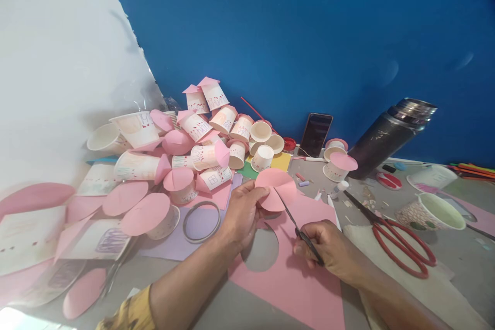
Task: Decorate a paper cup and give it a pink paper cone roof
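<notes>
My left hand [244,211] pinches the left edge of a round pink paper disc [284,183], thumb on top. In my right hand [323,245] is a small pair of scissors with dark handles [308,243]; fingers wrap its loops. The blades [285,205] lie across the disc, the tip near its middle. Below both hands rests a pink paper sheet [301,289] with a round hole cut in it. Just left of my left wrist, a grey ring [201,223] lies on lilac paper [166,248].
Paper cups with pink paper roofs [180,185] are heaped at the left. Large red-handled scissors [402,245] lie at the right on a cloth [425,289]. A dark flask [390,136] leans near a phone [316,134] by the blue wall. A patterned cup [429,211] lies tilted.
</notes>
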The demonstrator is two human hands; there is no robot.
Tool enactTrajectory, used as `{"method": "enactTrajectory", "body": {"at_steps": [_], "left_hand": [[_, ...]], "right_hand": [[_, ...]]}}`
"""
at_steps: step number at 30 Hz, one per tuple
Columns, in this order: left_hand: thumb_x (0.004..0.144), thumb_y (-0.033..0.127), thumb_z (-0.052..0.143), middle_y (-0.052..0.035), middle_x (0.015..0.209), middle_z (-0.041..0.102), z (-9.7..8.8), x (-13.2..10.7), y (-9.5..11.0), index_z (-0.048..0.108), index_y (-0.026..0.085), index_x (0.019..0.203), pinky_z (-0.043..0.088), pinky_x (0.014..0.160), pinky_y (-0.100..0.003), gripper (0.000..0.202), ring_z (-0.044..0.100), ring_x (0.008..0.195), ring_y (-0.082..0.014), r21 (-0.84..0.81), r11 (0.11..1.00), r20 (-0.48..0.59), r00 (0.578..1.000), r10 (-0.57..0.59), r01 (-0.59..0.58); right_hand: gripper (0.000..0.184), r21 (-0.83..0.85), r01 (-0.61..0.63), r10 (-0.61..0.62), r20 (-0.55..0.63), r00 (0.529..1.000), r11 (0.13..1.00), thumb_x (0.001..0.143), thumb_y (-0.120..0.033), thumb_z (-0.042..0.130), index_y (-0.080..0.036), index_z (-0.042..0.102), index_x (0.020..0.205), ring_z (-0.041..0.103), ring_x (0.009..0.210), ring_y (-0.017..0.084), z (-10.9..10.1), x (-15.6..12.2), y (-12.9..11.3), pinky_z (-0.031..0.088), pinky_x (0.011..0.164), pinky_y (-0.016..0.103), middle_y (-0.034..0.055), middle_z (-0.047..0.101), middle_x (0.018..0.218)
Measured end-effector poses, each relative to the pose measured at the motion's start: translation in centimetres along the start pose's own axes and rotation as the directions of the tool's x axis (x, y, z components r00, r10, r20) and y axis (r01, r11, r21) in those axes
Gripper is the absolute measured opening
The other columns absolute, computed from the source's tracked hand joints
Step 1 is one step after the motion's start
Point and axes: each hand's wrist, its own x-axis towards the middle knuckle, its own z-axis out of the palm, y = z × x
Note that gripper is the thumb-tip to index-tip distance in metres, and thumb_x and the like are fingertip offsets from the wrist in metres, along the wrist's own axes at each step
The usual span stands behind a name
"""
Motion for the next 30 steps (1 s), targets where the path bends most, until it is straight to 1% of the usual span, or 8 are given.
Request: {"method": "enactTrajectory", "body": {"at_steps": [4, 8, 11, 13, 17, 21, 26, 30], "left_hand": [[0.066, 0.030, 0.083, -0.0053, 0.075, 0.066, -0.02, 0.00, 0.08, 0.069, 0.013, 0.078, 0.061, 0.066, -0.037, 0.026, 0.063, 0.068, -0.0177, 0.002, 1.000, -0.003, 1.000, -0.011, 0.011], [0.065, 0.029, 0.081, -0.0049, 0.074, 0.065, 0.05, -0.02, 0.16, 0.069, 0.012, 0.077, 0.060, 0.063, -0.035, 0.024, 0.061, 0.067, -0.0168, -0.001, 1.000, -0.007, 1.000, -0.028, 0.028], [0.065, 0.028, 0.079, -0.0051, 0.073, 0.065, 0.09, -0.01, 0.19, 0.066, 0.013, 0.074, 0.061, 0.064, -0.036, 0.021, 0.061, 0.067, -0.0170, 0.006, 0.999, -0.013, 0.999, -0.032, 0.032], [0.066, 0.028, 0.078, -0.0054, 0.072, 0.065, 0.10, -0.01, 0.23, 0.065, 0.014, 0.073, 0.062, 0.066, -0.037, 0.020, 0.062, 0.068, -0.0175, 0.014, 0.999, -0.005, 0.999, -0.039, 0.039], [0.066, 0.028, 0.077, -0.0049, 0.072, 0.065, 0.13, 0.01, 0.33, 0.065, 0.014, 0.073, 0.063, 0.068, -0.038, 0.020, 0.061, 0.068, -0.0171, 0.016, 0.999, -0.001, 0.999, -0.045, 0.045], [0.064, 0.029, 0.078, -0.0060, 0.073, 0.066, 0.14, 0.02, 0.29, 0.067, 0.013, 0.074, 0.063, 0.066, -0.037, 0.022, 0.061, 0.067, -0.0167, 0.018, 0.999, -0.010, 0.999, -0.048, 0.048], [0.062, 0.028, 0.079, -0.0050, 0.071, 0.065, 0.20, -0.03, 0.25, 0.066, 0.013, 0.071, 0.063, 0.065, -0.036, 0.022, 0.060, 0.067, -0.0162, 0.003, 0.999, -0.022, 0.999, -0.043, 0.043], [0.062, 0.027, 0.079, -0.0018, 0.066, 0.060, 0.25, -0.02, 0.28, 0.063, 0.015, 0.067, 0.064, 0.064, -0.036, 0.020, 0.059, 0.065, -0.0159, -0.013, 0.999, -0.011, 0.999, -0.038, 0.037]], "right_hand": [[0.052, -0.009, 0.012, -0.012, -0.002, 1.000, 1.000, 0.076, -0.064, 0.077, -0.023, 0.057, 0.050, 0.044, 0.051, 0.013, -0.04, 0.01, -0.08, 0.044, 0.061, 0.031, 0.0010, 0.061, 0.049], [0.059, -0.044, 0.004, -0.004, -0.005, 1.000, 0.999, 0.073, -0.071, 0.077, -0.023, 0.055, 0.048, 0.043, 0.050, 0.013, -0.08, 0.00, -0.46, 0.041, 0.058, 0.031, 0.0016, 0.059, 0.048], [0.060, -0.053, 0.006, -0.006, 0.002, 1.000, 0.999, 0.073, -0.074, 0.076, -0.023, 0.055, 0.047, 0.041, 0.050, 0.013, -0.09, -0.05, -0.64, 0.037, 0.056, 0.031, 0.0016, 0.059, 0.048], [0.061, -0.051, 0.007, -0.007, 0.005, 1.000, 0.999, 0.073, -0.075, 0.074, -0.023, 0.055, 0.048, 0.040, 0.051, 0.013, -0.06, -0.09, -0.63, 0.037, 0.057, 0.031, 0.0018, 0.059, 0.048], [0.062, -0.030, -0.023, 0.024, 0.014, 1.000, 0.999, 0.073, -0.076, 0.075, -0.022, 0.054, 0.050, 0.043, 0.051, 0.013, 0.02, -0.12, -0.42, 0.036, 0.056, 0.031, 0.0022, 0.060, 0.049], [0.063, -0.063, -0.040, 0.041, 0.016, 0.999, 0.997, 0.073, -0.077, 0.075, -0.021, 0.054, 0.051, 0.045, 0.051, 0.013, -0.02, -0.03, -0.24, 0.033, 0.055, 0.030, 0.0024, 0.060, 0.051], [0.064, -0.062, -0.014, 0.015, 0.011, 1.000, 0.998, 0.074, -0.079, 0.072, -0.021, 0.055, 0.051, 0.046, 0.052, 0.013, -0.01, 0.04, -0.29, 0.034, 0.057, 0.030, 0.0025, 0.060, 0.051], [0.064, -0.070, -0.002, 0.003, 0.013, 1.000, 0.998, 0.074, -0.078, 0.072, -0.022, 0.054, 0.050, 0.045, 0.051, 0.013, 0.01, -0.06, -0.47, 0.035, 0.057, 0.031, 0.0016, 0.059, 0.049]]}}
